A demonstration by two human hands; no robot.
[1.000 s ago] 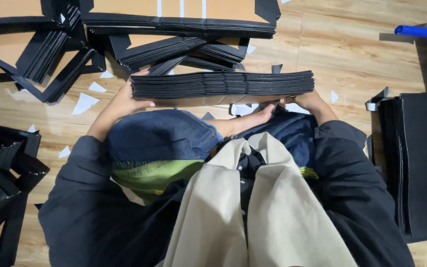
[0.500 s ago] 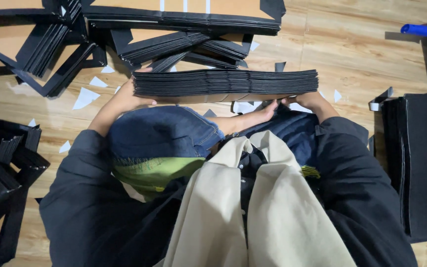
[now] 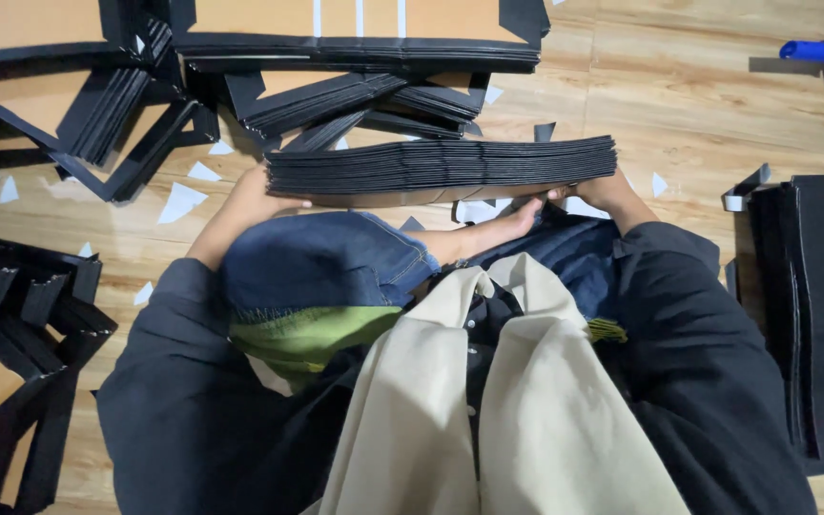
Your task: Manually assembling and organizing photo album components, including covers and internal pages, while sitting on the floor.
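Two hands: both gripped one thick stack of flat black card sheets (image 3: 441, 164), one at each end, just above the person's knees.
Left hand (image 3: 257, 198): it was clamped on the stack's left end, thumb along the underside edge, fingers hidden behind the sheets; how far they curled round could not be told.
Right hand (image 3: 595, 194): it was clamped on the stack's right end from below, fingertips tucked under the lowest sheet, the palm mostly hidden by the stack.
Stack position: it was held level, long edge facing the camera, over the wooden floor (image 3: 698, 105) and in front of the blue jeans (image 3: 326, 257).
Bottom of stack: a brown underside of card showed beneath the black edges.
Behind the stack: loose black folded pieces (image 3: 374, 100) lay fanned out, touching a large flat pile with brown faces (image 3: 355, 24).
Left side: more black folded pieces (image 3: 21, 324) lay heaped on the floor.
Right side: a separate pile of black sheets (image 3: 822, 305) lay well apart from the hands.
Floor scraps: white paper triangles (image 3: 181, 202) were scattered near the left hand.
Containers: I could not make out any.
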